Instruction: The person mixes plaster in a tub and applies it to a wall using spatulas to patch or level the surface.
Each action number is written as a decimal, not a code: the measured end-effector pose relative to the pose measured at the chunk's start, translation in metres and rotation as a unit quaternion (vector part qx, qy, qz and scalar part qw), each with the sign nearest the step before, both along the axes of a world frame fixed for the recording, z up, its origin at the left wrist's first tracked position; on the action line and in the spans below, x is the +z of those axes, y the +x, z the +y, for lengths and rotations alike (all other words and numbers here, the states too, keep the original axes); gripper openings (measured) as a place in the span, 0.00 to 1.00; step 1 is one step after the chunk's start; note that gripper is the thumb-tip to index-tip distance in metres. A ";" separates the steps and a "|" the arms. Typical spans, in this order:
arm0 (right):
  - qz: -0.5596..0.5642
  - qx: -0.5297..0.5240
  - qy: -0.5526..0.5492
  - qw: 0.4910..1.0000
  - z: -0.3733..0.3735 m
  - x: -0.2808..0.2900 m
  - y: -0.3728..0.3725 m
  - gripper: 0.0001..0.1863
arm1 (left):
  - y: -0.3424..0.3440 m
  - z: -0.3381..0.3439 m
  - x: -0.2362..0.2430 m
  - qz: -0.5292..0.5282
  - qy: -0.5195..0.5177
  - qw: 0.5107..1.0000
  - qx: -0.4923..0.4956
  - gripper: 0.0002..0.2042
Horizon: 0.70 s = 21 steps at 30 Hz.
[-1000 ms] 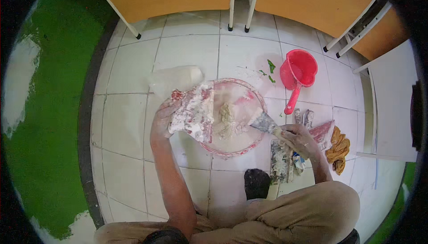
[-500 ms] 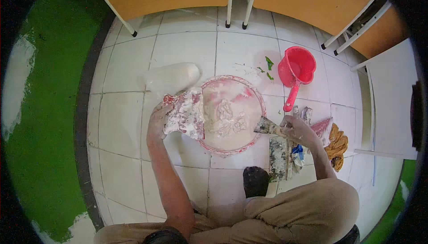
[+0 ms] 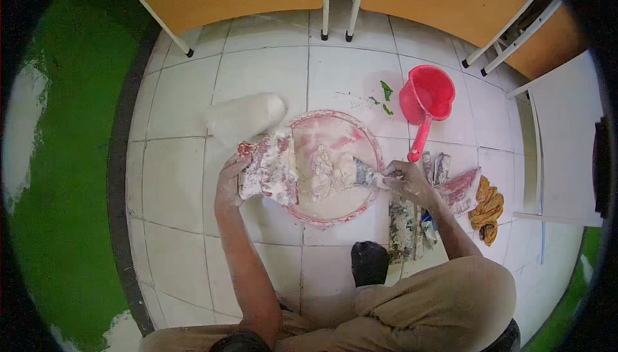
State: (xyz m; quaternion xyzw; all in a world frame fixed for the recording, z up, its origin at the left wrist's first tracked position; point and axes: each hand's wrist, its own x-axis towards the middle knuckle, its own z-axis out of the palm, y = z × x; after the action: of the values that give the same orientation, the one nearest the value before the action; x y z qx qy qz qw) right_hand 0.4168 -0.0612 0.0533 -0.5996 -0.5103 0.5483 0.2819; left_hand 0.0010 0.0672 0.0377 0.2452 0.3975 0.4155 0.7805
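Observation:
My left hand (image 3: 230,178) is closed on the edge of a red, putty-smeared spreader plate (image 3: 269,165), which leans over the left side of a round red-rimmed tray (image 3: 327,221). In the tray lies a lumpy mound of whitish putty (image 3: 323,173). My right hand (image 3: 407,181) grips the handle of a putty knife (image 3: 367,175). Its blade is inside the tray's right side, with a clump of putty at its tip.
Behind the tray are a white plastic bag (image 3: 248,114) and a pink dipper (image 3: 428,94). Stained scrapers (image 3: 404,230), a red plate (image 3: 460,191) and a brown cloth (image 3: 487,207) lie to the right. Table legs (image 3: 325,4) stand at the back; my shoe (image 3: 370,262) is near the tray.
The putty knife has moved left and slightly up into the tray, and putty now sits at its blade. My left hand with the spreader plate has barely shifted.

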 end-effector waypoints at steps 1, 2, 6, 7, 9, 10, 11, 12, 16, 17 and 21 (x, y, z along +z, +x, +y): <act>0.042 -0.035 -0.077 0.996 -0.002 0.011 -0.002 0.11 | 0.004 0.000 0.003 -0.016 -0.001 1.000 -0.010 0.18; 0.042 -0.035 -0.076 0.996 -0.006 0.005 -0.001 0.11 | 0.007 0.000 0.004 -0.016 0.000 1.000 -0.010 0.18; 0.033 -0.066 -0.005 0.997 -0.021 0.000 -0.006 0.10 | 0.015 -0.001 0.000 -0.016 -0.017 0.999 -0.047 0.16; 0.054 -0.093 -0.016 0.994 -0.021 0.007 -0.012 0.11 | 0.016 -0.003 -0.002 -0.017 -0.014 0.998 -0.052 0.15; -0.023 -0.082 0.008 0.996 -0.023 0.016 -0.021 0.11 | 0.018 -0.005 -0.003 0.000 -0.019 0.998 -0.054 0.14; -0.101 -0.072 0.032 0.992 -0.024 0.018 -0.023 0.11 | 0.020 -0.005 -0.003 0.017 -0.024 0.998 -0.059 0.14; -0.102 -0.072 0.033 0.992 -0.026 0.017 -0.025 0.11 | 0.021 -0.005 -0.003 0.016 -0.023 0.998 -0.059 0.14; -0.132 -0.086 0.069 0.985 -0.027 0.016 -0.028 0.11 | 0.022 -0.006 0.000 0.018 -0.029 0.998 -0.046 0.13; -0.208 -0.118 0.105 0.965 -0.025 0.032 -0.036 0.11 | 0.018 -0.006 0.006 0.023 -0.020 0.999 -0.013 0.11; -0.207 -0.117 0.106 0.965 -0.023 0.030 -0.039 0.11 | 0.015 -0.005 0.006 0.024 -0.020 0.999 -0.012 0.11; -0.326 -0.077 0.253 0.908 -0.021 0.027 -0.051 0.12 | 0.011 -0.004 0.000 0.042 -0.031 0.999 -0.001 0.11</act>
State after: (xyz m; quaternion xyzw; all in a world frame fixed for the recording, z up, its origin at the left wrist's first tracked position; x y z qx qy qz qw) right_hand 0.3661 -0.0823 0.0807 -0.6911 -0.6472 0.1516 0.2836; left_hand 0.0115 0.0633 0.0377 0.2382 0.4429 0.3917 0.7705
